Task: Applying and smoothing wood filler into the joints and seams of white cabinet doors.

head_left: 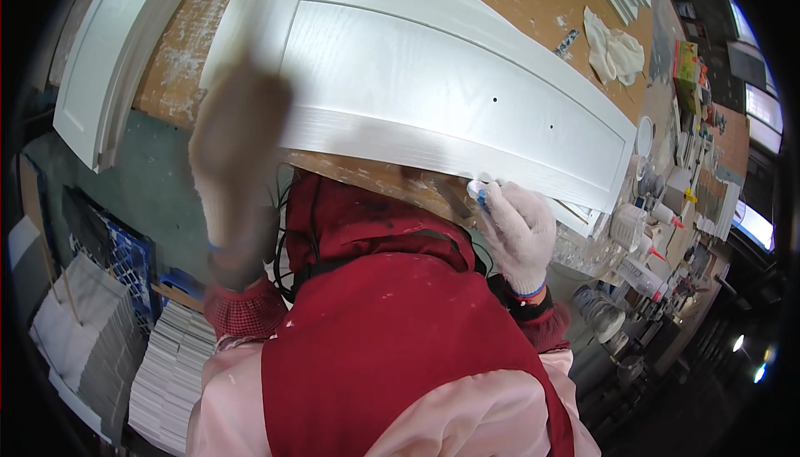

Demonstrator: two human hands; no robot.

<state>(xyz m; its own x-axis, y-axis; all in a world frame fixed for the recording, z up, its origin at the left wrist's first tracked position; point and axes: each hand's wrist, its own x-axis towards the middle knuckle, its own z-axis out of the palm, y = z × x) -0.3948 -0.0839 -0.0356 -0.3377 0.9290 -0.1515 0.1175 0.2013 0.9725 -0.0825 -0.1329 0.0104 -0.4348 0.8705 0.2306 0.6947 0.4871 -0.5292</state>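
A white panel door (400,65) with a raised frame and a few small dark holes lies on the brown worktable. My left hand (237,132), in a pale glove, is over the panel's left end. It is smeared by motion; its fingers, and anything in them, cannot be made out. My right hand (523,236), in a white knitted glove with a blue-edged cuff, is at the panel's near edge. Its fingers are closed on a small white-and-blue thing (477,190), whose kind does not show.
More white panels (117,65) stand at the left, and others lie at the far right. A cream cloth (612,47) rests beyond the panel. Bottles with red tips (642,278) and jars crowd the right side. Stacked white boards (171,374) are on the lower left.
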